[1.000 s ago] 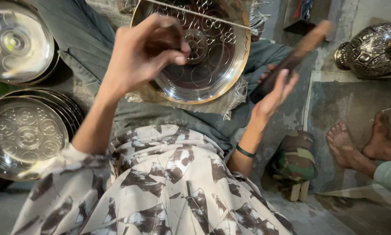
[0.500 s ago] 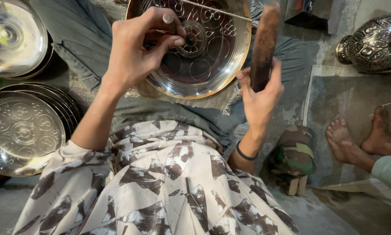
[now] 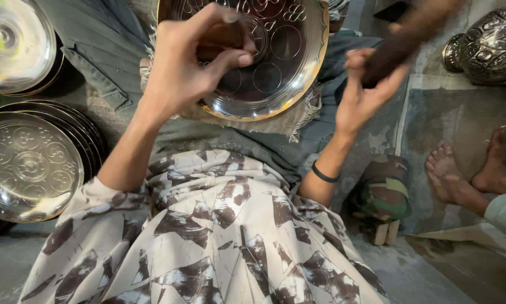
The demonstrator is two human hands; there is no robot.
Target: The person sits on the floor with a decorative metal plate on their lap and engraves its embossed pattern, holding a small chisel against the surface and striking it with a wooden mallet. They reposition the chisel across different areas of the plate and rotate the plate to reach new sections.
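Light: soft, diffuse, from above. Strong glare on the upper-left metal plate [image 3: 10,45]; milder highlights on the engraved tray [image 3: 275,73]. Wooden mallet [image 3: 399,39] motion-blurred. Wide-angle stretch at edges. Floor corners dim, shirt [image 3: 208,242] sharp.

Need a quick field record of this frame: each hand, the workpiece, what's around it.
left hand: fingers pinched on a small punch-like tool over the tray
right hand: grips a dark wooden mallet, blurred, raised beside the tray
workpiece: round metal tray with embossed circles, resting on a frayed cloth on the lap
left side: stack of patterned trays
upper right: ornate metal vessel
right edge: another person's bare feet
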